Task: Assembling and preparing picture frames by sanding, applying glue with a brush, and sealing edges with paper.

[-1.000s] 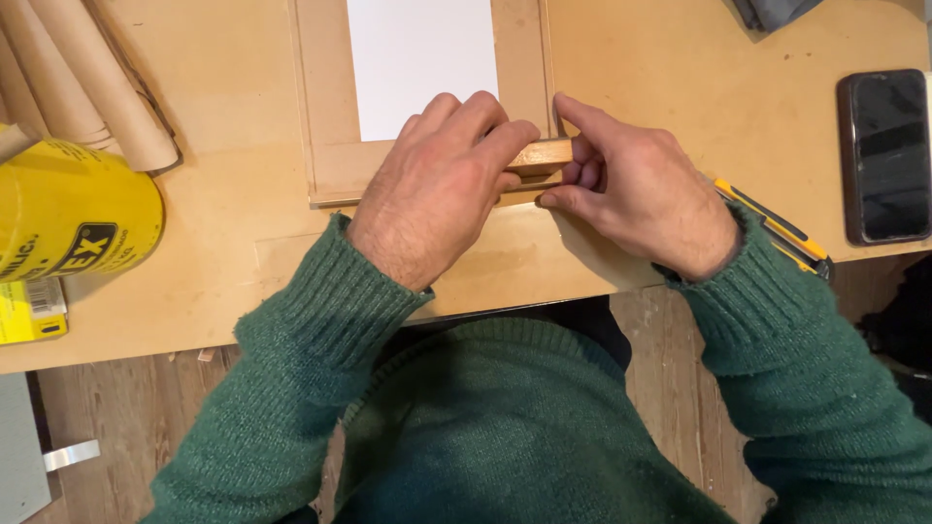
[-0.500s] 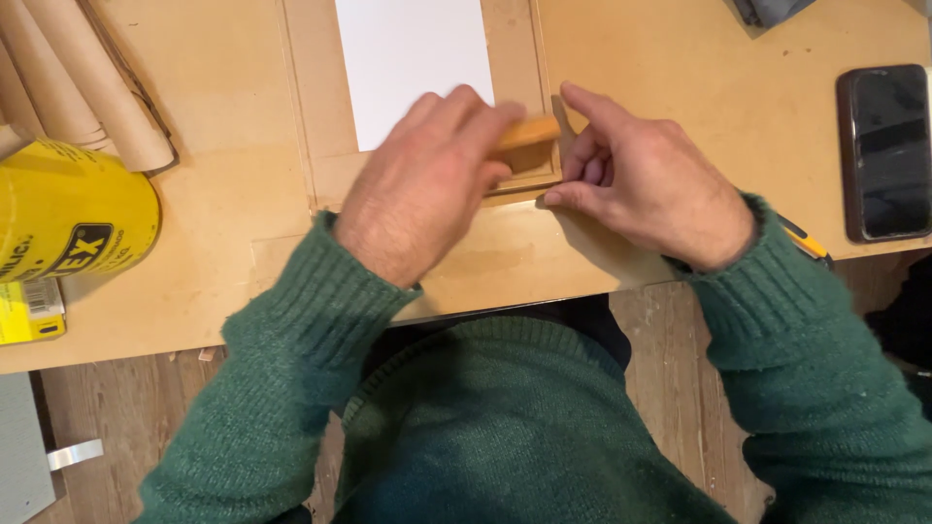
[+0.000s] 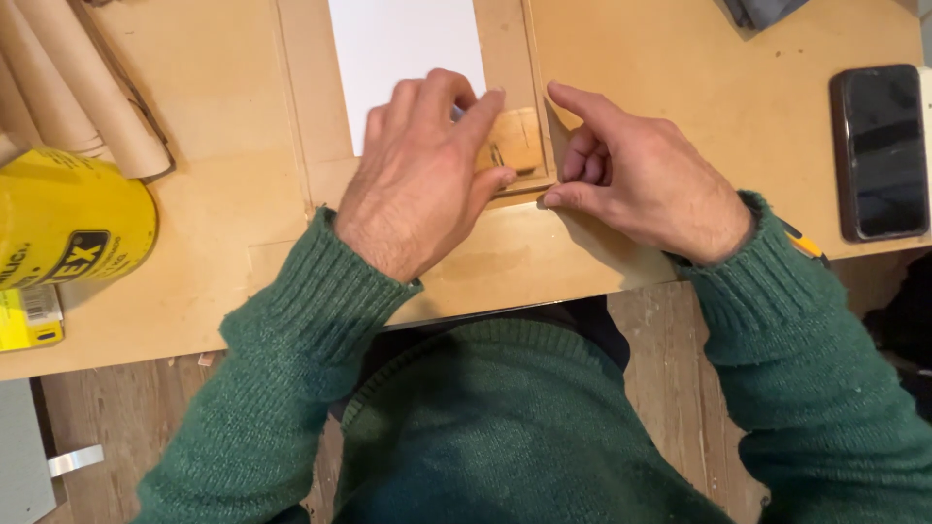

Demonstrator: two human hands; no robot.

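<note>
**Small wood block pressed at the corner of a flat frame**

A pale fibreboard worktop fills the view, with plank flooring below its near edge. On it lies a flat wooden frame around a white sheet. At the frame's lower right corner sits a small wood block. The left hand lies over that corner, fingers pressed down, forefinger and thumb pinching the block's left side. The right hand rests just beside it, forefinger stretched along the frame's outer edge, thumb tip on the board below the corner, other fingers curled; it holds nothing.

To do this well, I would judge that the block should sit flat and square to both frame edges, with steady downward pressure and the right forefinger acting as a stop so nothing slides.

A yellow can and cardboard tubes stand far left; a dark phone lies far right.
</note>
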